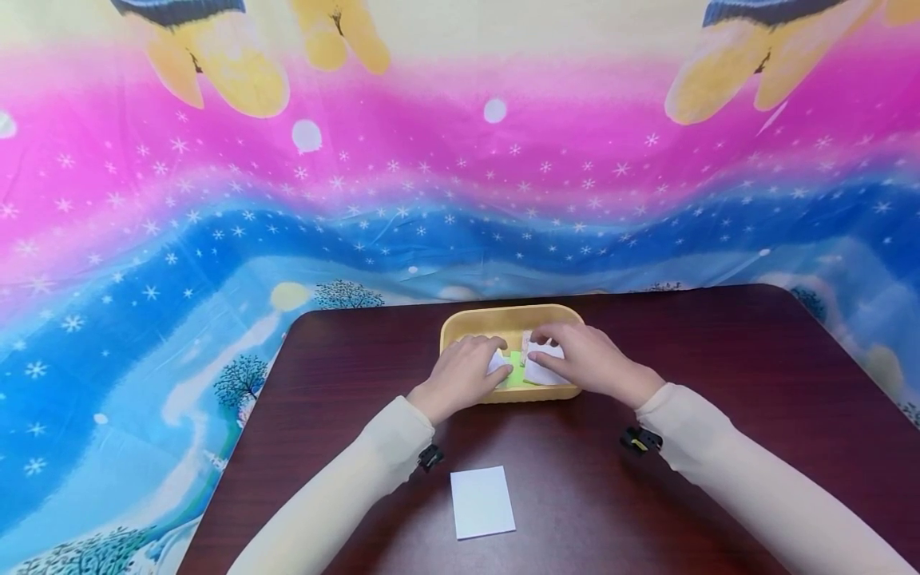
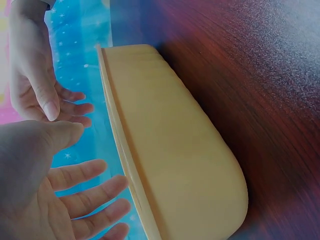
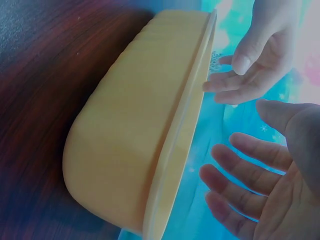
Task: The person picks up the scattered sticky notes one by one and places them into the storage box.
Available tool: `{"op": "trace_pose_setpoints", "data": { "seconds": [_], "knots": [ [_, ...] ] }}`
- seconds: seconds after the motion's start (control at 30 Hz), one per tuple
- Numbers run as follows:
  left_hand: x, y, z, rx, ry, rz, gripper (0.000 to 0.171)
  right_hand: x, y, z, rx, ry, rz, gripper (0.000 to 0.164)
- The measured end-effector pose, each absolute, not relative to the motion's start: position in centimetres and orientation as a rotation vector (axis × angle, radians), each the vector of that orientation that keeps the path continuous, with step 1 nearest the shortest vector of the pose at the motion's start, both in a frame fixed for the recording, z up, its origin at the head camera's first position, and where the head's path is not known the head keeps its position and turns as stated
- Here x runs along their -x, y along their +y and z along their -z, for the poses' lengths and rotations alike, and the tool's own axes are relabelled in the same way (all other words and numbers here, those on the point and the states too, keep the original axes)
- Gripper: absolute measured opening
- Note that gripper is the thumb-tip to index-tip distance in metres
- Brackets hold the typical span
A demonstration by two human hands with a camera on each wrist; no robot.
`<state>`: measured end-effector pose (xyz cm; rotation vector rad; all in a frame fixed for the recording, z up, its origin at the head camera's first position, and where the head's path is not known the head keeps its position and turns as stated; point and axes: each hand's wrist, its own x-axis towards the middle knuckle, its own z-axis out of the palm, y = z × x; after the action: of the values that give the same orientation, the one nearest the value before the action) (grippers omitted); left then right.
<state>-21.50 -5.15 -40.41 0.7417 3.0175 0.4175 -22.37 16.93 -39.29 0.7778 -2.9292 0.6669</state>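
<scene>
A yellow plastic basin [image 1: 532, 394] stands near the far edge of the table. Over its left part hovers my left hand [image 1: 465, 372], fingers loosely bent and apart from the thumb, holding nothing. My right hand [image 1: 588, 356] is over the right part, its fingers likewise spread and bare. Inside the basin lie a white square sheet or pad [image 1: 544, 370] below the right hand, a bright green piece [image 1: 515, 374] in the middle, and another white piece [image 1: 495, 362] partly hidden by the left hand. In the left wrist view, both hands show above the basin's rim [image 2: 120, 145].
A white square pad [image 1: 483, 503] lies on the dark reddish-brown table [image 1: 575, 495], between the forearms and closer to the body. Behind the table hangs a pink and blue patterned cloth [image 1: 460, 184]. Small black devices [image 1: 641, 440] sit at the cuffs.
</scene>
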Motion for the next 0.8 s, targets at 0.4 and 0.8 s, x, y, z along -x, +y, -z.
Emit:
{"op": "trace_pose_setpoints", "data": {
  "seconds": [0.4,0.8],
  "knots": [
    [21.1,-5.7,40.3,-0.787,3.022,-0.426,0.042,21.4,16.8,39.1,-0.806,-2.894,-0.663,0.033],
    [20.7,-6.2,40.5,-0.797,3.028,-0.447,0.042,20.2,16.8,39.1,-0.811,-2.918,-0.671,0.035]
  ]
}}
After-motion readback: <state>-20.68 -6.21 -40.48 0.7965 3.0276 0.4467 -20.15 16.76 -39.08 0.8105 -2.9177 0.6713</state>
